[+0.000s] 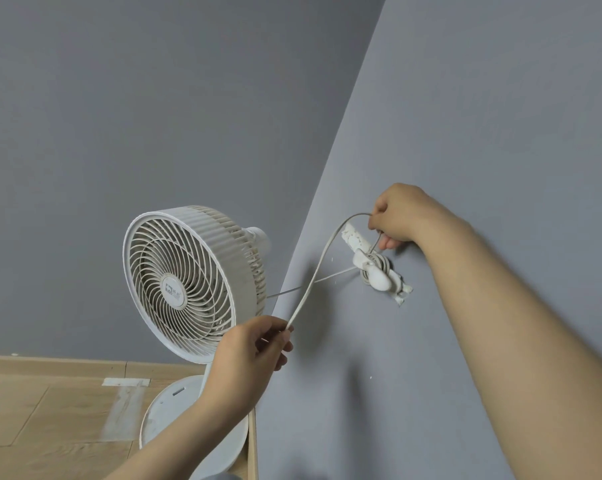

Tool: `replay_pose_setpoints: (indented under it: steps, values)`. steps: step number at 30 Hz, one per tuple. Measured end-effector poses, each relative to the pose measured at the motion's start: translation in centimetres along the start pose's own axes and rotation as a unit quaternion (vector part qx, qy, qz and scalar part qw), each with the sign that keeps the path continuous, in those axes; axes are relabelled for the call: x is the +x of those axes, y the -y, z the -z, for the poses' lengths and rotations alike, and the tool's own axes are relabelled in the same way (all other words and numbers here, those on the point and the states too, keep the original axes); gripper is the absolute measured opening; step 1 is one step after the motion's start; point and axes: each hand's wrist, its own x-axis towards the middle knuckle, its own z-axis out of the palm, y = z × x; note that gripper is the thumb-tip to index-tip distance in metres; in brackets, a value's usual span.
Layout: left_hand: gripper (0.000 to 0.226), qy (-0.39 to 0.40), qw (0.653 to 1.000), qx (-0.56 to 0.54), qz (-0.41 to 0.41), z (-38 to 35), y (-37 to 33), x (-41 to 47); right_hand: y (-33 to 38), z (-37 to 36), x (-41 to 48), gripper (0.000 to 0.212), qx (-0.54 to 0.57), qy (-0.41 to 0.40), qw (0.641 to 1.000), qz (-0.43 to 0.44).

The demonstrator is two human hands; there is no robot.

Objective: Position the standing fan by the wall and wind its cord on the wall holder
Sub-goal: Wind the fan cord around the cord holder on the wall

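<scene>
Right hand (401,216) curling round cord (318,268) above wall holder (374,270); I'm seeing left hand (254,344) pinching cord's near run, fan (188,282) crowding left.

Wood floor (33,417), fan base (169,407) standing, pale tape strip (125,381)

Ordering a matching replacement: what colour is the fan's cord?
White, like the fan; the cord shows best in the head view.

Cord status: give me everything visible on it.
The cord is thin, pale grey-white, plastic-looking. Several turns sit wound on the white wall holder. From there it rises into the right hand, which grips it, arcs over and slopes down to the left hand, which pinches it. A second straight run leads toward the fan.
</scene>
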Motion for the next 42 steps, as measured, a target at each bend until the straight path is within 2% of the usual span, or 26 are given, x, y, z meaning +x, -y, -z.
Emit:
replay_pose_setpoints:
  steps: [4,8,14,19,24,32,38,42]
  values:
    - [0.013,-0.002,1.0,0.008,-0.007,0.2,-0.8,-0.3,-0.4,0.6,-2.8,0.017,0.026,-0.019,0.999,0.016]
    - [0.017,-0.001,1.0,0.018,-0.009,0.3,-1.2,-0.5,-1.2,0.3,-5.8,0.009,0.061,-0.077,0.994,0.047]
    - [0.016,0.009,1.0,0.015,0.004,0.2,-1.3,-0.8,-2.6,-1.4,-9.4,0.011,0.135,-0.127,0.982,0.048]
    - [0.016,0.007,1.0,0.011,0.017,0.2,-0.9,-0.7,-3.7,-3.4,-11.5,0.008,0.162,-0.138,0.976,0.048]
    - [0.017,-0.001,1.0,0.01,0.01,0.2,-0.2,-0.6,-4.3,-5.5,-12.4,0.017,0.171,-0.141,0.975,0.035]
    - [0.02,0.007,1.0,-0.003,0.003,0.4,0.9,-0.5,-4.7,-8.2,-14.2,0.019,0.162,-0.164,0.973,0.02]
    - [0.014,0.026,1.0,-0.001,0.01,0.5,1.3,-0.6,-4.6,-10.8,-14.7,0.022,0.185,-0.154,0.97,-0.024]
    - [0.011,0.041,0.999,0.028,0.013,0.7,1.9,-0.6,-4.4,-11.8,-14.1,0.033,0.166,-0.117,0.978,-0.045]
